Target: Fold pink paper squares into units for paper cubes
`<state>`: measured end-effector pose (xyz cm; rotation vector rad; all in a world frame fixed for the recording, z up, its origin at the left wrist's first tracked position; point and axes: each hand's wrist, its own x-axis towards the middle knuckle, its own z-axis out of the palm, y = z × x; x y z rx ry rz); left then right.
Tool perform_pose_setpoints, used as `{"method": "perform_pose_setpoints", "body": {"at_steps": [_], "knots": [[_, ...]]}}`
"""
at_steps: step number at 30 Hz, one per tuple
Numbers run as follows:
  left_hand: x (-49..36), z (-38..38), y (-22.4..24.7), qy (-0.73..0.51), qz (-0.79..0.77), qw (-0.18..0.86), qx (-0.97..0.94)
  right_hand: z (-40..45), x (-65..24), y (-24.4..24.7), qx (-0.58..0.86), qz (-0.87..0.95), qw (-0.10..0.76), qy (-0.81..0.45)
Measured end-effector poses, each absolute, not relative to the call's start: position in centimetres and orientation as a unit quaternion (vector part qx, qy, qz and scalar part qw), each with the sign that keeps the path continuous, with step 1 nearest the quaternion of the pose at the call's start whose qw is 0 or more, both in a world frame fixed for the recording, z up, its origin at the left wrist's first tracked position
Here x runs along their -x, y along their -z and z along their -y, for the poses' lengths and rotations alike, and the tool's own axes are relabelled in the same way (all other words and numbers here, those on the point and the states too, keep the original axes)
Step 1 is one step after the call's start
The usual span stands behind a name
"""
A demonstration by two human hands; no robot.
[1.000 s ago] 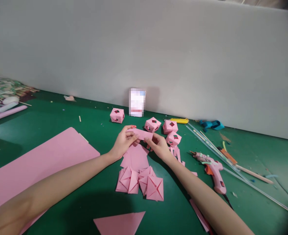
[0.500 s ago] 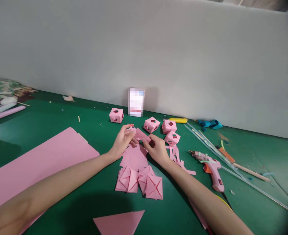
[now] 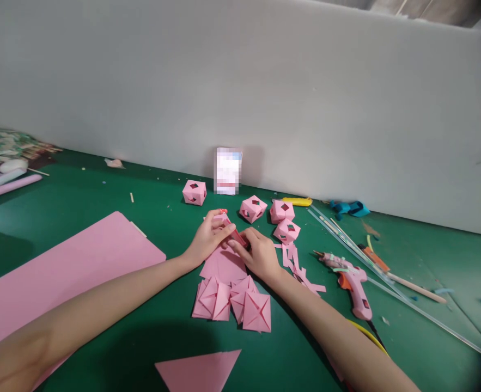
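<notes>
Between my two hands is a piece of folded pink paper (image 3: 235,235), its inner side darker. My left hand (image 3: 208,237) grips its left part between thumb and fingers. On the right side, my right hand (image 3: 260,251) pinches the same paper, with the fingertips partly hidden. Flat pink paper sheets (image 3: 223,265) lie beneath the hands. Nearer to me are several folded pink squares (image 3: 257,311) with creases crossing to their corners. Beyond the hands stand several pink paper boxes (image 3: 253,209) with diamond-shaped openings.
A pink glue gun (image 3: 357,288) lies at right beside clear glue sticks (image 3: 432,316) and paper strips (image 3: 293,261). A large pink sheet (image 3: 80,272) covers the left. A pink triangle (image 3: 199,373) lies in front. A phone-like screen (image 3: 227,170), blurred, leans on the wall.
The pink paper between my hands has turned from a wide, open position to a steeper, narrower fold. My right hand has shifted slightly, its fingers curling closer to my left hand.
</notes>
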<state>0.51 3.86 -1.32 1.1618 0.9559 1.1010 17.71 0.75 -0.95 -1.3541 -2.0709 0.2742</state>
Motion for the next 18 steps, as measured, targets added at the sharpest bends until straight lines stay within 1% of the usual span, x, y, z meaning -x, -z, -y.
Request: {"method": "perform_pose_setpoints", "body": {"at_steps": [5, 11, 18], "knots": [[-0.45, -3.72, 0.99, -0.467, -0.407, 0.599, -0.508, -0.95, -17.88, 0.61, 0.507, 0.749, 0.368, -0.217], [-0.44, -3.66, 0.86, -0.452, -0.409, 0.599, -0.52, -1.28, -17.93, 0.49, 0.508, 0.669, 0.405, -0.361], [-0.36, -3.62, 1.33, -0.449, -0.374, 0.564, -0.584, -1.38, -17.7, 0.23, 0.503, 0.646, 0.409, -0.404]]}}
